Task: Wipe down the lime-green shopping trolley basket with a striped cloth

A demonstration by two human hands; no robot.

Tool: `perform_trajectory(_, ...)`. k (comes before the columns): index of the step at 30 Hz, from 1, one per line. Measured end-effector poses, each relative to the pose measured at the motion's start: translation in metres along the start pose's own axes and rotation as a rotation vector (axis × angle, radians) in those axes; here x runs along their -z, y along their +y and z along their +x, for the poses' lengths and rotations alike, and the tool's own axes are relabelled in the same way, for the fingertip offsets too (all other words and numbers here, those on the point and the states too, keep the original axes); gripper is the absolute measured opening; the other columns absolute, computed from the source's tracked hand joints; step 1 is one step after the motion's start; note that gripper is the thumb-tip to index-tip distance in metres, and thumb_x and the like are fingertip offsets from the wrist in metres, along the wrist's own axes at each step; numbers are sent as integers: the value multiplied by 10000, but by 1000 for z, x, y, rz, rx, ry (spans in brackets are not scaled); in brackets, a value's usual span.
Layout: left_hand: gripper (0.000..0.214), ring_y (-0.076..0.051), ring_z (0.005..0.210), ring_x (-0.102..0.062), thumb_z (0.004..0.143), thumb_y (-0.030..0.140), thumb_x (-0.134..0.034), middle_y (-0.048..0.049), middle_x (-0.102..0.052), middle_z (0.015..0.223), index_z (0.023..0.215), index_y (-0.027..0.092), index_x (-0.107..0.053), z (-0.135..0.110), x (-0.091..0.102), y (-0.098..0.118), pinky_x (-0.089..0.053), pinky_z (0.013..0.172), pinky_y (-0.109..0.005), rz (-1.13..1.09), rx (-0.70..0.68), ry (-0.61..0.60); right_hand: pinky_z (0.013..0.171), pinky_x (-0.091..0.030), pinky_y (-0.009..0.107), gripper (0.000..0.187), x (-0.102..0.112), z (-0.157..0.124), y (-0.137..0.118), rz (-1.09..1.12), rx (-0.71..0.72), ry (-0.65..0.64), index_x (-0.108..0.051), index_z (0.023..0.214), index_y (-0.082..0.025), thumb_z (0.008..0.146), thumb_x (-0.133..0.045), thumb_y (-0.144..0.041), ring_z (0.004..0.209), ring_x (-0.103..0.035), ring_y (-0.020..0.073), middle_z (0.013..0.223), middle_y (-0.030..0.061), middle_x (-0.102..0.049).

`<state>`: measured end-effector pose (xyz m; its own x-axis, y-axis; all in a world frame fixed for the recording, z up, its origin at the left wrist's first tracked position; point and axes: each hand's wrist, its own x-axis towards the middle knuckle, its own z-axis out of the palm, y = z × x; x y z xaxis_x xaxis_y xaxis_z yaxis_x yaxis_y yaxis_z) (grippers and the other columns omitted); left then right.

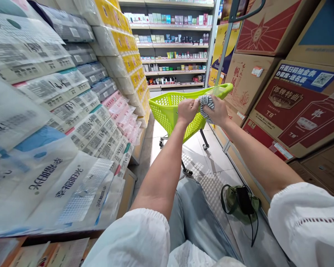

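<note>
A bright green shopping cart (171, 120) with a perforated plastic basket stands in front of me on dark legs and casters. My left hand (187, 110) is a closed fist at the cart's near rim, apparently gripping it; the fingers' far side is hidden. Just to its right, my right hand (219, 110) is closed around a bunched grey-and-white striped cloth (206, 103). The cloth lies against the cart's near edge, between the two hands. Part of the cart's rim is covered by my hands and the cloth.
Stacked plastic-wrapped packages (80, 111) line the left side. Cardboard cartons (300, 107) are piled on the right. Small boxes and bottles fill the shelves (178, 46) beyond the cart. A green bag (235, 207) with dark straps lies on the tiled floor (211, 168) by my legs.
</note>
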<state>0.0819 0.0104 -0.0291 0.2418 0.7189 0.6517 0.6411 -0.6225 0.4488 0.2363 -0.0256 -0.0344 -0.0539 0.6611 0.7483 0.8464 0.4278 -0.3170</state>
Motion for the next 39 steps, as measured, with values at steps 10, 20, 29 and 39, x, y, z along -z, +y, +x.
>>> perform_trajectory(10,446,-141,613,-479,898,347,-343,-19,-550,584,507,182,-481,2,14,-20,-302,600,-273,30,-58,9,817,-472,376,315,-2,15,9,10,-52,21,-583,1043,-210,796,-468,-369,888,-612,250,982,66,-672)
perform_trajectory(20,381,-149,634,-527,862,282,-352,-37,-594,618,551,170,-542,-3,78,-44,-361,644,-279,274,-91,-120,807,-439,353,334,-7,19,-67,-153,-101,-182,-558,1119,-192,855,-453,-367,938,-589,258,1023,106,-656)
perform_trajectory(29,350,-234,833,-635,884,292,-379,-128,-704,886,856,155,-699,9,64,1,-418,729,-321,529,198,-152,856,-403,352,348,-13,29,-85,-232,-84,-106,-566,1145,-179,880,-419,-348,1030,-529,256,1150,107,-614)
perform_trajectory(39,559,-234,803,-642,959,370,-215,-138,-701,869,840,138,-709,-5,62,-10,-413,731,-335,605,48,-108,694,-423,332,328,-9,35,-40,-186,-169,-54,-635,1013,-201,845,-436,-400,838,-576,243,952,70,-673)
